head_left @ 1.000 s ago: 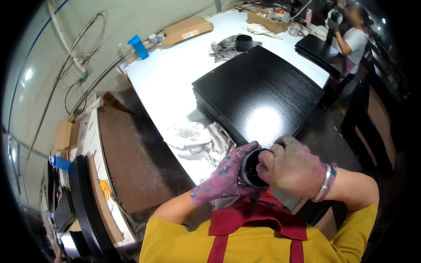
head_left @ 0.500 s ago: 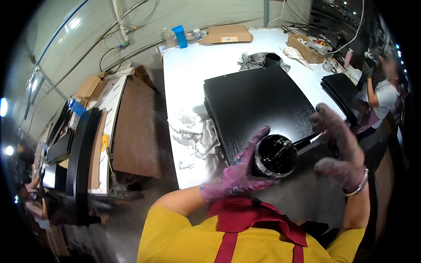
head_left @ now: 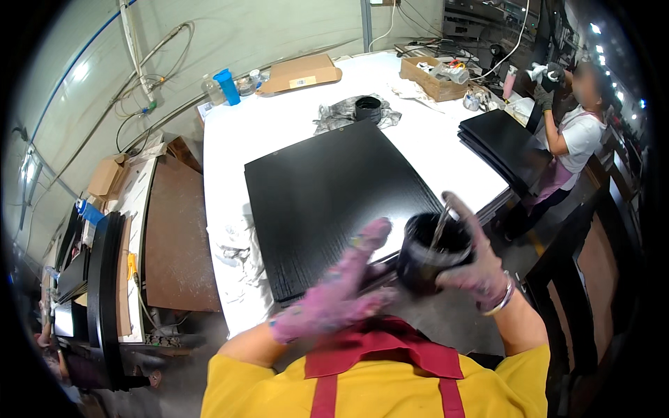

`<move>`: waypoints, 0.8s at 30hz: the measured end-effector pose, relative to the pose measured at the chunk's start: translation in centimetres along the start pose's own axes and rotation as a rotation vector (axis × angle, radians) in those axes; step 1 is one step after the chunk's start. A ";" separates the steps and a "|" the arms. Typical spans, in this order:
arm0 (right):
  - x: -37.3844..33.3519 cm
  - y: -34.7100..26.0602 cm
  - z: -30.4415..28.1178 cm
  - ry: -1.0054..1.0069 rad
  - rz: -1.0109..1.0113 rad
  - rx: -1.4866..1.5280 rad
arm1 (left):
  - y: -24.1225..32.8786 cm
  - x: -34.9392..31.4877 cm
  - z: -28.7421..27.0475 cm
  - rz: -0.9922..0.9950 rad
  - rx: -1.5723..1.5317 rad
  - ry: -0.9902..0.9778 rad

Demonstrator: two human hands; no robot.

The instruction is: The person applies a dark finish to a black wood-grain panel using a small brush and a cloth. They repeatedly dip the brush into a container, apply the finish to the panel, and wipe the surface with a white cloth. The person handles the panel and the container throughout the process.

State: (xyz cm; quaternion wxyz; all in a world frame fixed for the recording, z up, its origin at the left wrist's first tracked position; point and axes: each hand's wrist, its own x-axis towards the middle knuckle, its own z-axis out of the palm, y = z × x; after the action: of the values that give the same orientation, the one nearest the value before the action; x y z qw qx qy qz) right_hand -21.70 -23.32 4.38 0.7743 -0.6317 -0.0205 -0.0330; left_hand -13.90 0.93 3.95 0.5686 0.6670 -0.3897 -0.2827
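Observation:
A dark jar (head_left: 421, 268) of black, wet-looking stuff is held up off the near right edge of the table, with a thin metallic stick (head_left: 440, 224) leaning in its mouth. My right hand (head_left: 482, 268), in a stained glove, grips the jar's right side, thumb against its wall and a finger up by the rim. To the jar's left, my left hand (head_left: 341, 279), in a pink patterned glove, has its fingers spread and seems apart from it. A stack of glossy black panels (head_left: 334, 188) lies on the white table, just beyond my hands.
White crumpled cloth (head_left: 244, 247) lies left of the panels; a stained rag (head_left: 338, 111) and black cup (head_left: 368, 107) lie beyond. Smaller black panels (head_left: 491, 139) are near a co-worker (head_left: 575, 132) at right. Leftward stands a brown board (head_left: 181, 244).
The jar has passed from my left hand to my right, and my left hand has drawn away leftward. The view has shifted, moving the table left in the picture.

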 end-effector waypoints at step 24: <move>44.2 26.0 -26.7 0.181 -0.324 -0.285 | -1.8 7.9 2.8 -0.772 1.215 0.540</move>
State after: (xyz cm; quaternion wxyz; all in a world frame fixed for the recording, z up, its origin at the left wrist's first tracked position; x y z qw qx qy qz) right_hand 24.14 -45.37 -23.12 0.6606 -0.7175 -0.0472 -0.2157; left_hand -11.58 -7.14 2.17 0.0385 0.9969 -0.0638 -0.0247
